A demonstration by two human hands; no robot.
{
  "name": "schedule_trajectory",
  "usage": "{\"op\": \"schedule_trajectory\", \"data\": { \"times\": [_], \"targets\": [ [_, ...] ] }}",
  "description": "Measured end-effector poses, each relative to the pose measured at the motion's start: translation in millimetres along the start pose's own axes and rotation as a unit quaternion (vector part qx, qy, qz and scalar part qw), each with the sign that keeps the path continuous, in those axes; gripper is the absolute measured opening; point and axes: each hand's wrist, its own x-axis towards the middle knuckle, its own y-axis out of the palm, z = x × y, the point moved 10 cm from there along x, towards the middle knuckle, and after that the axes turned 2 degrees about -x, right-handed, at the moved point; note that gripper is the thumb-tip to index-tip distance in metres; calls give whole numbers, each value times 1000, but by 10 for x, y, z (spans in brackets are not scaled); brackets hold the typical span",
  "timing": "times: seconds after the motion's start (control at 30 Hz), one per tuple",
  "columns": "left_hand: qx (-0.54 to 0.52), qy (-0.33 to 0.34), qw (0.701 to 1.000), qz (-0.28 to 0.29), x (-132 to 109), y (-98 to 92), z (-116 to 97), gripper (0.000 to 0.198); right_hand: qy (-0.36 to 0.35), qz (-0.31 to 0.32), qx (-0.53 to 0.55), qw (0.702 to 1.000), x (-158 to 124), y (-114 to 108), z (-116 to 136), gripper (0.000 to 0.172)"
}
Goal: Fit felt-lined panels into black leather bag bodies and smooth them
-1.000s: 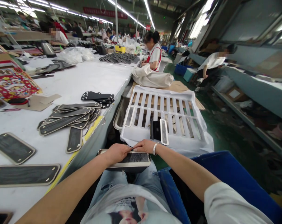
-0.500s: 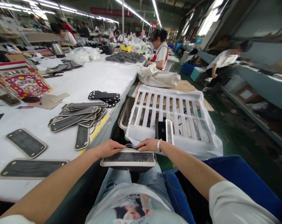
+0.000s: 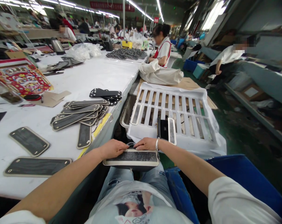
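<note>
Bag [image 3: 131, 158] sits just below the fingers, left hand [image 3: 114, 148] and right hand [image 3: 146, 144] nearly closed, pinching the loop [image 3: 131, 144] between them, tightness unclear; likely light, stiff-panelled, loop bendy, best gripped by its long edges.

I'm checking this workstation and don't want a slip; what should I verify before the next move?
1. Left hand at the left end of the handle: ok.
2. Right hand at the right end: ok.
3. Full closure of the fingers: cannot tell; their far sides are hidden.
4. Dark case resting on the lap: cannot tell; its underside is hidden.
5. Slotted rack free of items: not ok; a black item is on it.
6. Loose panels stacked: not ok; two lie apart from the pile.
</note>
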Motion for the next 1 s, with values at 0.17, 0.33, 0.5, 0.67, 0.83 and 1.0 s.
{"op": "schedule_trajectory", "data": {
  "times": [0.17, 0.33, 0.5, 0.67, 0.83, 1.0],
  "targets": [
    [-11, -6, 1000, -11, 13, -13, 21, 36, -25, 4, -13, 1000, 190, 69, 163, 39],
    [-193, -54, 979, -39, -174, -137, 282, 35, -39, 13, -21, 999, 270, 97, 257, 42],
    [-263, -113, 951, -114, -475, -134, 590, 33, -42, 23, -20, 999, 260, 90, 264, 49],
    [-166, -58, 972, -156, -535, -89, 551, 33, -44, 17, -20, 999, 384, 123, 297, 47],
    [-69, 0, 990, -121, -505, -24, 463, 35, -40, 6, -35, 999, 497, 143, 319, 48],
    [-40, -6, 996, -77, -473, 5, 436, 35, -47, 6, -56, 997, 547, 167, 408, 46]
  ]
}}
